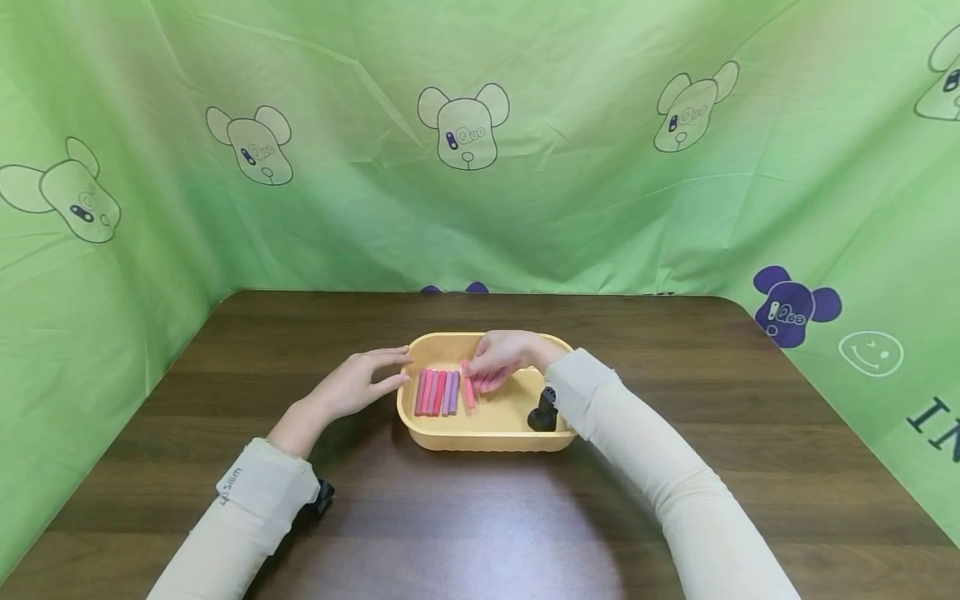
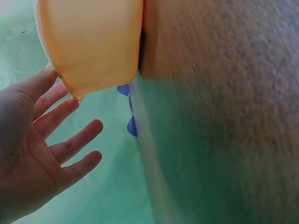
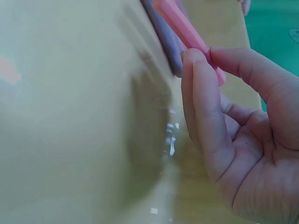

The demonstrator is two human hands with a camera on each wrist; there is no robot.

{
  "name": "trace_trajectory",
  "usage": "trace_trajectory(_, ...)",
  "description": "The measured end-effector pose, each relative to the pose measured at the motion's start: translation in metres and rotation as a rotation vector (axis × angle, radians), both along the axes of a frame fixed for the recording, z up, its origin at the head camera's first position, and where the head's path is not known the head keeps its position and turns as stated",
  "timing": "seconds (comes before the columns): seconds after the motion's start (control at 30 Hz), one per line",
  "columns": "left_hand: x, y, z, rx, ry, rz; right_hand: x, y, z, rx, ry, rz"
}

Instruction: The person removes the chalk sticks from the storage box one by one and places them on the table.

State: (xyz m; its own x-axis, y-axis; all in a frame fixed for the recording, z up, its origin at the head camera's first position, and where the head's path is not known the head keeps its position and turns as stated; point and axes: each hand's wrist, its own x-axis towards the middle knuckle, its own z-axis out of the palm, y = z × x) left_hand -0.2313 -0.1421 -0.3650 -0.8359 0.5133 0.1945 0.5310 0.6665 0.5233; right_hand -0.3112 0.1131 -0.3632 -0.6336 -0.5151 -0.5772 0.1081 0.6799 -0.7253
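A yellow plastic basin (image 1: 480,441) stands on the table, with a row of pink, red and purple sticks (image 1: 437,392) lying side by side in its left part. Between thumb and fingertips, my right hand (image 1: 504,357) pinches a pink faceted stick (image 3: 187,29). That stick is tilted above the basin's floor, just right of the row; a purple stick (image 3: 164,39) shows close behind it. My left hand (image 1: 351,385) is at the basin's left rim, fingers spread and mostly straight, with fingertips touching the rim (image 2: 70,88) in the left wrist view.
The brown wooden table (image 1: 420,517) stretches around the basin. A green printed cloth (image 1: 465,217) hangs behind and at both sides. A black wrist camera (image 1: 543,410) on the right sleeve overlaps the basin's right part; another (image 1: 322,497) sits under the left cuff.
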Motion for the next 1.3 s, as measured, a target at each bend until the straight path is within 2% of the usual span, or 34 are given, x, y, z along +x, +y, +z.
trace_trajectory(0.23,0.000,0.000,0.000,-0.005,-0.015,0.002,-0.002,0.008,0.012,-0.019,0.040,-0.008)
trace_trajectory(0.63,-0.001,-0.001,0.000,0.004,-0.018,0.003,0.004,0.020,0.029,-0.085,0.030,0.024)
trace_trajectory(1.07,0.002,0.000,0.002,-0.006,-0.047,0.012,0.010,0.035,0.035,-0.096,0.037,0.005)
trace_trajectory(1.3,0.002,0.001,0.003,-0.002,-0.038,0.008,0.013,0.044,0.036,-0.097,0.058,-0.002)
